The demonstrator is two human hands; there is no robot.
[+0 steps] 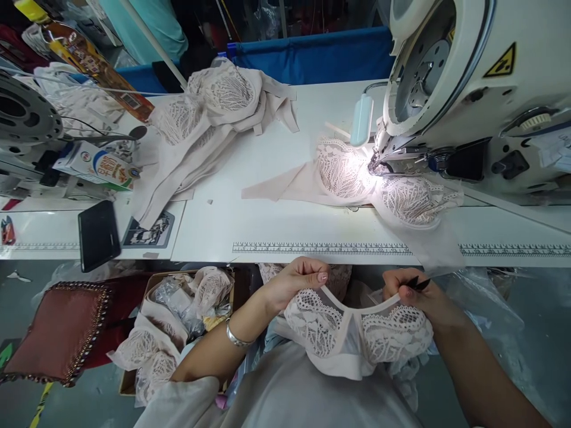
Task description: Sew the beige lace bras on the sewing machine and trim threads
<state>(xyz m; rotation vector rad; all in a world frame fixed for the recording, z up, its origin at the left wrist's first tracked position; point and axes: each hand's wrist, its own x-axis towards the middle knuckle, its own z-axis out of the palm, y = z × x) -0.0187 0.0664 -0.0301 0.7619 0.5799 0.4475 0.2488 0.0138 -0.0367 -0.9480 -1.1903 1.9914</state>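
Observation:
A pale pink lace bra (352, 339) hangs over my lap, below the table's front edge. My left hand (298, 279) is closed, pinching the top edge of its left cup. My right hand (410, 294) is closed on the top edge of the right cup and also holds a small black tool (418, 283), likely thread snips. A second lace bra (357, 181) lies on the white table (267, 202) under the lit needle of the sewing machine (468, 89).
A pile of finished lace bras (200, 119) lies at the table's back left. A milk carton (96, 166) and a black phone (98, 235) sit at left. A cardboard box of more bras (169, 321) stands on the floor beside a dark red cushion (57, 333).

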